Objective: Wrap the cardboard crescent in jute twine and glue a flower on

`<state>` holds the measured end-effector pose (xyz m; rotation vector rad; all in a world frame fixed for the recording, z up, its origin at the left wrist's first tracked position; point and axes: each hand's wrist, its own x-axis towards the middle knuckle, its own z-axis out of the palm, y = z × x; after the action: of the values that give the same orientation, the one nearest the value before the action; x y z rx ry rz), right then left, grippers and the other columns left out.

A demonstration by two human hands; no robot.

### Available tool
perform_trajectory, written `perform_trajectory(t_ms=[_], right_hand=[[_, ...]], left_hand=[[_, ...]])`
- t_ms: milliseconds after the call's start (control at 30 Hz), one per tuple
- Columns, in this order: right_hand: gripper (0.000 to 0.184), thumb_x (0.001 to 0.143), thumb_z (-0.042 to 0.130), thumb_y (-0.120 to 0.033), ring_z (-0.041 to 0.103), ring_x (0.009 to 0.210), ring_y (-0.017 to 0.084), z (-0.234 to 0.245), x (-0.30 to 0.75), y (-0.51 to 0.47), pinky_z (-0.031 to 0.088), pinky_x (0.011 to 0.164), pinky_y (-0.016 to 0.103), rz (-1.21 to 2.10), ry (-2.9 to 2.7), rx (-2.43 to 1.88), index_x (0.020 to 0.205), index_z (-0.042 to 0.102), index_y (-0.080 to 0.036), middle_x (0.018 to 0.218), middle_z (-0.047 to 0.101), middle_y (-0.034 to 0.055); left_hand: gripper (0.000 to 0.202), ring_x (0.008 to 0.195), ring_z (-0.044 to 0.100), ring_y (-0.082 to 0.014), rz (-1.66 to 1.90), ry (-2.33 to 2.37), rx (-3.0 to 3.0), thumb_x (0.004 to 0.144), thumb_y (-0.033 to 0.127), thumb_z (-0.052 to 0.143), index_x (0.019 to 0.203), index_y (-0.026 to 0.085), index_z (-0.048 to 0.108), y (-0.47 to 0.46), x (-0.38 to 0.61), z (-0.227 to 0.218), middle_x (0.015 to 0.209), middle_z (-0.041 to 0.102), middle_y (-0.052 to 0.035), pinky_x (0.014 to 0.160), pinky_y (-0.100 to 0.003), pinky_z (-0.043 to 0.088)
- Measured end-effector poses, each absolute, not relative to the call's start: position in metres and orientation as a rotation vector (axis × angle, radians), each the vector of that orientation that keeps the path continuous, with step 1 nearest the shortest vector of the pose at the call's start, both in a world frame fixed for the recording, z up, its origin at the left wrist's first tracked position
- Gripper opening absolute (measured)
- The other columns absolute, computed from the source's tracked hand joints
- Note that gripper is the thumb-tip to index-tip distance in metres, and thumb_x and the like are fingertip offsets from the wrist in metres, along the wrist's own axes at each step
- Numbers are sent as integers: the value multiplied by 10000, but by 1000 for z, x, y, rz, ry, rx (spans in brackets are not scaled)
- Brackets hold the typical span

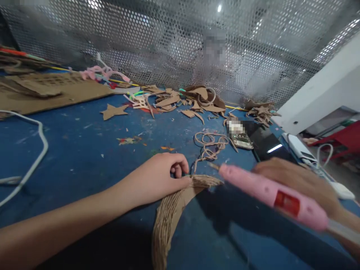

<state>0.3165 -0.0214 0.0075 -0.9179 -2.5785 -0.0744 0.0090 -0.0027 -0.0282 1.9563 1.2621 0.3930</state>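
Note:
A crescent cut from cardboard (168, 221) lies on the blue table, its outer part covered with rows of brown cord. My left hand (160, 174) is closed at the crescent's upper part, thumb pressed on the cord rows and fingers curled. From beside those fingertips, loose brown cord (209, 144) runs to a tangled heap farther back. My right hand (298, 180) grips a pink hot glue gun (253, 185), blurred by motion. Its metal nozzle points left, just above and apart from the crescent's tip. Part of the right hand's fingers is hidden behind the gun.
Cardboard scraps (168, 99) and a cardboard star (114, 111) lie toward the back, before a perforated metal panel (168, 41). A phone (242, 138) and a dark glossy tablet-like slab (267, 140) lie right. A white cable (42, 146) curves at left, near a large cardboard sheet (84, 92).

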Motion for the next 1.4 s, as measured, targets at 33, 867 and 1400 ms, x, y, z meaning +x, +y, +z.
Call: perform_trajectory(t_ms=[33, 867, 1400], right_hand=[[513, 900, 396, -277, 681, 816, 307, -2, 318, -31, 544, 597, 454, -26, -2560, -879, 1388, 403, -436, 973, 720, 43], [350, 963, 294, -116, 533, 632, 173, -28, 272, -53, 386, 615, 358, -467, -2818, -562, 870, 625, -178, 753, 680, 39], [492, 1003, 158, -143, 439, 608, 169, -15, 277, -53, 342, 573, 316, -302, -2834, -713, 748, 578, -172, 653, 570, 32]], left_hand=[[152, 598, 551, -131, 398, 1263, 1953, 744, 354, 595, 774, 205, 599, -2, 10, -29, 653, 586, 41, 538, -239, 372], [122, 664, 563, -132, 413, 1355, 1972, 753, 325, 617, 700, 215, 621, -1, 16, -30, 675, 620, 45, 599, -237, 387], [75, 650, 553, -115, 423, 1363, 2013, 749, 273, 610, 688, 233, 629, 0, 17, -33, 676, 625, 64, 585, -224, 384]])
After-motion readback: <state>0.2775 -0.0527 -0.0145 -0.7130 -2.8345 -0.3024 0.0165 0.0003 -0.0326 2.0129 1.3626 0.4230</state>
